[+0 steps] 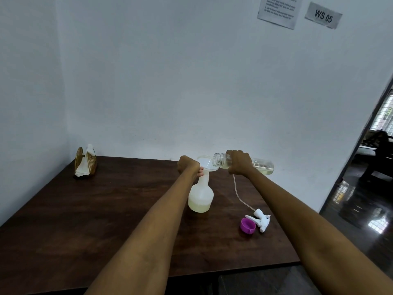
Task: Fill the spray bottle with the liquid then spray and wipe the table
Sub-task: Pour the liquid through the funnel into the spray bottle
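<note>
Far left of counter (106,209): wicker holder (85,161) with tissues, untouched. Left hand (188,166): fingers curled round neck of spray bottle (201,196), steadying white funnel (207,165) seated in mouth. Bottle upright mid-counter, pale liquid low in base. Right hand (239,162): fingers clamped on clear jar (244,163), tipped near level, mouth at funnel rim. Step in hand: filling. Right: purple cap (247,225), trigger head (261,220) with tube, lying loose. Next, by judgement: lift funnel, fit trigger head.

It looks like a work room: a plain white wall (191,81) with a "WS 05" sign (323,15), a printed paper (278,10), and a dark wooden bench (106,209).
</note>
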`<state>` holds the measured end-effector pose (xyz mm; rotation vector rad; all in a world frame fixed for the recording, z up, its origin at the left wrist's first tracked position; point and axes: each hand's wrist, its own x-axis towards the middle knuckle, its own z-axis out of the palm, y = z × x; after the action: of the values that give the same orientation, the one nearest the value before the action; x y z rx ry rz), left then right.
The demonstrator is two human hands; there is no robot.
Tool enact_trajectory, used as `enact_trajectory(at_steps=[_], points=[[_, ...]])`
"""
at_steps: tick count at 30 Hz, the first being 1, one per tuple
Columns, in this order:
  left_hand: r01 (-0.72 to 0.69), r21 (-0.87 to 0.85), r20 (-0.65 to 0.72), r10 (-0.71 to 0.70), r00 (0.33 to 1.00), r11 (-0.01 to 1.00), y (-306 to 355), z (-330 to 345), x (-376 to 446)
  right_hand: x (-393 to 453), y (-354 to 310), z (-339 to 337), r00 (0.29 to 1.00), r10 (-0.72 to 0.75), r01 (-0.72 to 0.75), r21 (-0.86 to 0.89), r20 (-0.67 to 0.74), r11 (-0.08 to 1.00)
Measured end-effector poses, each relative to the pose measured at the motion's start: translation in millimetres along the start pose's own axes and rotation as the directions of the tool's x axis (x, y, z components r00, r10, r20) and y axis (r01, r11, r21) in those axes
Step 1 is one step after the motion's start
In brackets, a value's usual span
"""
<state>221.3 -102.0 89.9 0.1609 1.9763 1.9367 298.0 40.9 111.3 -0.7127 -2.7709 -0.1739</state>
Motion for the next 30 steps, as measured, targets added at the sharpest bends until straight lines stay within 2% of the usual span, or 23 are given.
enact_trajectory(at_steps=[15, 30], points=[[0.017, -0.032, -0.031, -0.018, 0.999, 0.999, -0.1, -0.5, -0.9, 1.2, 0.4, 1.8, 1.000, -0.005, 0.005, -0.004, -0.015, 1.000], [0.002, -0.003, 0.005, -0.002, 1.000, 1.000, 1.0, 0.3, -2.6, 0.2, 1.0, 1.9, 1.000, -0.012, 0.011, -0.021, -0.015, 1.000]])
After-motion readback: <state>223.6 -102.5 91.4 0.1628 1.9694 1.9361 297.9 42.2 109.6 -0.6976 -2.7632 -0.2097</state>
